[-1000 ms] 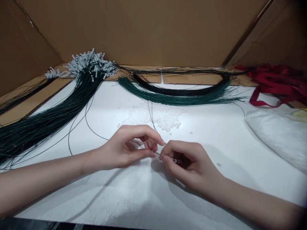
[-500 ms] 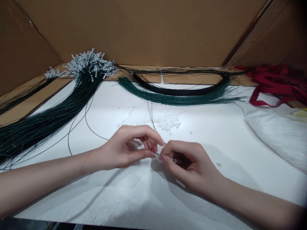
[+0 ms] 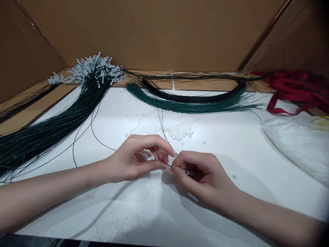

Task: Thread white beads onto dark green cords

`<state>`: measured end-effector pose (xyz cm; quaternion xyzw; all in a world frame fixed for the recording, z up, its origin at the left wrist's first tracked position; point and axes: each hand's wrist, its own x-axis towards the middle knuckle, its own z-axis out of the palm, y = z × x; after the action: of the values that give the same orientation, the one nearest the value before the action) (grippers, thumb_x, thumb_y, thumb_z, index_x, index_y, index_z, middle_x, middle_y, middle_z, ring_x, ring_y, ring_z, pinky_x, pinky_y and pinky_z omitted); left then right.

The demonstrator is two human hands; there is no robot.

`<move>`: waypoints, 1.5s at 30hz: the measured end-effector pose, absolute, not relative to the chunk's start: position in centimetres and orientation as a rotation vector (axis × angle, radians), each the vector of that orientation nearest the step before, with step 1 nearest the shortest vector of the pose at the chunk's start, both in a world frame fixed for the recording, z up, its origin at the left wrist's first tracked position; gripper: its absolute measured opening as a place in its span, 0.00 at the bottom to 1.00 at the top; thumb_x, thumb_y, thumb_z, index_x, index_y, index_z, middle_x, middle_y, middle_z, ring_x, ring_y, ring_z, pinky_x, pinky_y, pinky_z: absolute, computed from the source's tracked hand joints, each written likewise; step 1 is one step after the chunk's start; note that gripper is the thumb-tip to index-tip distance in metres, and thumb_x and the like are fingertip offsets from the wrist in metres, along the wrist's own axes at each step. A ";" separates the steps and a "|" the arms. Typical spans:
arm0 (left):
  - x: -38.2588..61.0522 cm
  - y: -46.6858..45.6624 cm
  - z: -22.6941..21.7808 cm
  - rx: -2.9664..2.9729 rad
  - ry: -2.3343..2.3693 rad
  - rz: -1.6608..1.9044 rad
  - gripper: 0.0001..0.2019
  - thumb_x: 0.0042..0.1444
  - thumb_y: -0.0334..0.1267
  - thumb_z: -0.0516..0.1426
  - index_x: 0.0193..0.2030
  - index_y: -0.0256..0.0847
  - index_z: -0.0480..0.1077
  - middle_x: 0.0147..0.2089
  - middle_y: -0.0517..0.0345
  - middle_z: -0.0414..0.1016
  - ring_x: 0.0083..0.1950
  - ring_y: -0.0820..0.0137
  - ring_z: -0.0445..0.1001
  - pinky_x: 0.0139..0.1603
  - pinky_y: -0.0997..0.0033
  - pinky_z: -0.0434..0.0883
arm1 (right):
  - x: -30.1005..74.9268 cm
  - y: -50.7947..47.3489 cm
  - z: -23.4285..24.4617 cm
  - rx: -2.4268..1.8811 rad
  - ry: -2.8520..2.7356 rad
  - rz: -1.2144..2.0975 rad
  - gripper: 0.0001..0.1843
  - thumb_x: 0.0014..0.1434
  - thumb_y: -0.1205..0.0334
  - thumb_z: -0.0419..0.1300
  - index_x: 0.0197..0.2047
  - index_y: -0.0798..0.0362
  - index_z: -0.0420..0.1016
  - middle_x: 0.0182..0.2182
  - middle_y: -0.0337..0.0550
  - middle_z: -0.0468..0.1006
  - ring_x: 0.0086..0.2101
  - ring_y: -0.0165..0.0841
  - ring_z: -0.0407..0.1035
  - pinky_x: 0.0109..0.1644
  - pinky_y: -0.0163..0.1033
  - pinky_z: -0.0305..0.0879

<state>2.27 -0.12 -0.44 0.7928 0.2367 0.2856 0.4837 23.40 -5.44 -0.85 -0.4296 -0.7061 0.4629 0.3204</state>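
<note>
Thin dark wire [image 3: 168, 165] runs between my two hands above the white board. My left hand [image 3: 144, 154] closes thumb and fingers on it from the left. My right hand [image 3: 202, 171] pinches the same wire between thumb and forefinger, close to the left fingertips. White beads [image 3: 189, 173] show partly inside the right palm; the rest of them is hidden by the fingers. Behind the hands, loose white beads [image 3: 177, 127] lie scattered in a patch, crossed by dark wire strands.
A thick bundle of green wires [image 3: 84, 103] with white beaded tips [image 3: 95, 68] lies at left. Curved bundles of bare green wire [image 3: 190, 107] and black wire [image 3: 195, 98] rest at the back. Red ribbon [image 3: 295, 92] and a clear plastic bag [image 3: 300, 144] are at right. Cardboard walls [image 3: 164, 34] stand behind.
</note>
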 end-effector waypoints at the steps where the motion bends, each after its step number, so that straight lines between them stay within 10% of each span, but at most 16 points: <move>1: 2.3 -0.1 -0.4 1.928 0.581 0.691 0.08 0.59 0.31 0.61 0.45 0.38 0.72 0.37 0.54 0.75 0.37 0.73 0.74 0.36 0.76 0.73 | 23.4 -5.4 -0.8 -1.129 -1.856 1.215 0.08 0.57 0.73 0.55 0.28 0.54 0.67 0.19 0.31 0.60 0.21 0.23 0.53 0.24 0.30 0.50; 45: 2.2 -0.1 -0.6 1.958 0.566 0.652 0.06 0.60 0.29 0.60 0.43 0.38 0.73 0.39 0.55 0.75 0.39 0.73 0.74 0.38 0.76 0.73 | 23.4 -5.5 -0.8 -1.110 -1.847 1.193 0.08 0.56 0.74 0.56 0.27 0.55 0.67 0.19 0.30 0.60 0.21 0.21 0.53 0.23 0.28 0.50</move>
<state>2.16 -0.12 -0.60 0.8026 0.2322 0.2674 0.4801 23.38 -5.46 -0.84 -0.4249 -0.7072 0.4569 0.3326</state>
